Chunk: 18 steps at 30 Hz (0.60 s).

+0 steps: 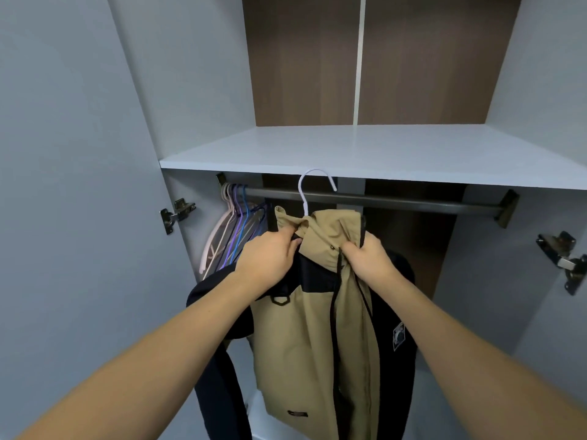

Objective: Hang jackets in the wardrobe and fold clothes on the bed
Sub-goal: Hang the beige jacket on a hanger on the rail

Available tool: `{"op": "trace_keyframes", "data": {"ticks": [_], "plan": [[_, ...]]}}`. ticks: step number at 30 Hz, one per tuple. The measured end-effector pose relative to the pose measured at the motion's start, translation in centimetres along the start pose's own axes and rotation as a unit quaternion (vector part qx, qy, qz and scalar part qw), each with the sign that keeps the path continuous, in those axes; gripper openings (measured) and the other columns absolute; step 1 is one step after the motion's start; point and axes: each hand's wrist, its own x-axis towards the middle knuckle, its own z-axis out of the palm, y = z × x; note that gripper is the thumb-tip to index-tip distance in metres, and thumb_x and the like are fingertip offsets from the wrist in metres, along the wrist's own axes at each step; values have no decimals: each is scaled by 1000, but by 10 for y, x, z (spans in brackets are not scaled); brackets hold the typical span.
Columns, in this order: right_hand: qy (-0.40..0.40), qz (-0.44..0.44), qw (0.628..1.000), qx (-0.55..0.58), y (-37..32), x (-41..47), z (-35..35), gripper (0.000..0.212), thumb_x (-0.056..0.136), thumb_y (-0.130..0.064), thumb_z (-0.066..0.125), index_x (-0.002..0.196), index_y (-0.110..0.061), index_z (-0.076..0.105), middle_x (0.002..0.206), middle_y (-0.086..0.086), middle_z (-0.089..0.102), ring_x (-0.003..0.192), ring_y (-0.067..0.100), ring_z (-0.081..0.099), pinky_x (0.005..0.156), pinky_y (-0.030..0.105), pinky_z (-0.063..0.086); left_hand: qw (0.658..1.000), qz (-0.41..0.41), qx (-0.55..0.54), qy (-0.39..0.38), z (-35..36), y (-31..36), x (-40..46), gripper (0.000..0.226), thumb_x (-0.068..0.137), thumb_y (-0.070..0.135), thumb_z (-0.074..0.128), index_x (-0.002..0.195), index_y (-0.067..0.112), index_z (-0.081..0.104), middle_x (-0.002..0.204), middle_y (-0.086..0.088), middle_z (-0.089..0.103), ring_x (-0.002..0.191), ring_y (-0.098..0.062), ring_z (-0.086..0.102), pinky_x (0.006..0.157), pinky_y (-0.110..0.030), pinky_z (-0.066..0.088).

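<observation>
i'm gripping the tan and black jacket [305, 312] at its collar, my left hand [270, 258] pinching the fabric on one side, my right hand [368, 255] bunching it on the other. the white hanger hook [313, 188] is sticking up at twelve o'clock from my hands, its tip just in front of the rail [397, 203], not yet over it. the rail is running nine to three, so i'm judging the hook needs lifting up and over. spare hangers [235, 223] are crowding the nine o'clock end.
</observation>
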Motion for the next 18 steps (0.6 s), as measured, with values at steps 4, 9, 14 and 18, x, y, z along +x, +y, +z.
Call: {"op": "trace_keyframes", "data": {"ticks": [4, 9, 14, 18], "plan": [[15, -31, 992, -124, 4, 13, 23, 27, 90, -26, 57, 110, -32, 40, 114, -5, 36, 107, 16, 35, 92, 31, 32, 997, -80, -14, -5, 13, -21, -4, 24, 101, 35, 39, 114, 19, 51, 93, -9, 67, 84, -33, 63, 68, -39, 49], [-95, -13, 973, -212, 0, 35, 47, 18, 99, -30, 44, 92, -21, 58, 103, 2, 58, 89, 19, 54, 79, 33, 46, 973, -208, -99, 0, 21, -53, 13, 22, 97, 28, 50, 112, 19, 63, 101, -7, 67, 97, -32, 61, 71, -33, 41], [-118, 6, 965, -232, -5, 69, 85, 18, 100, -19, 43, 86, -14, 54, 80, 3, 55, 71, 17, 52, 60, 27, 39, 956, -261, -128, -30, 40, -81, 53, 21, 93, 26, 51, 109, 19, 63, 105, -9, 65, 97, -33, 59, 71, -32, 37], [-102, 5, 961, -255, -7, 102, 104, 21, 100, -17, 44, 110, -5, 59, 98, 12, 60, 88, 26, 59, 71, 30, 47, 938, -310, -152, -39, 57, -109, 89, 27, 92, 24, 52, 116, 19, 63, 111, -11, 66, 102, -35, 60, 74, -32, 40]]}}
